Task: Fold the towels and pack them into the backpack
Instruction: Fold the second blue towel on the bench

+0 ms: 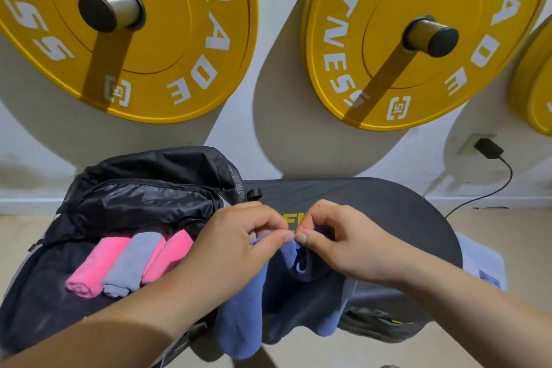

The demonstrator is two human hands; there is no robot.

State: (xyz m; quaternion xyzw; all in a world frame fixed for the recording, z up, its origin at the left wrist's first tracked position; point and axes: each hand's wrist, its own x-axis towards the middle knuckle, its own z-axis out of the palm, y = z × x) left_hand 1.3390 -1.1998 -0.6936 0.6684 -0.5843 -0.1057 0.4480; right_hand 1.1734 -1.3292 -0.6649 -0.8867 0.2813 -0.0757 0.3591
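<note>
**Both hands pinching the blue towel at the bench**

- Left hand (pixel 239 236) and right hand (pixel 343 239) are meeting thumb-to-thumb above the dark bench pad (pixel 388 209). Each is pinching the top edge of the blue towel (pixel 239 317) between thumb and curled forefinger, with the other fingers tucked in.
- The towel is bunching between the two pinches. The rest is draping down over the near edge of the pad in two hanging lobes, the longer one under the left wrist.
- The black backpack (pixel 143 188) is lying open on the left, touching the pad's left end, with its flap thrown back toward the wall.
- Three rolled towels are lying side by side on its open inner panel, touching: pink towel (pixel 92 269), grey towel (pixel 131 263), second pink towel (pixel 170 257). The left forearm is passing just beside the last one.
- Two yellow weight plates (pixel 179 39) are hanging on wall pegs behind, and a black charger (pixel 488 148) is sitting in a wall socket on the right.
</note>
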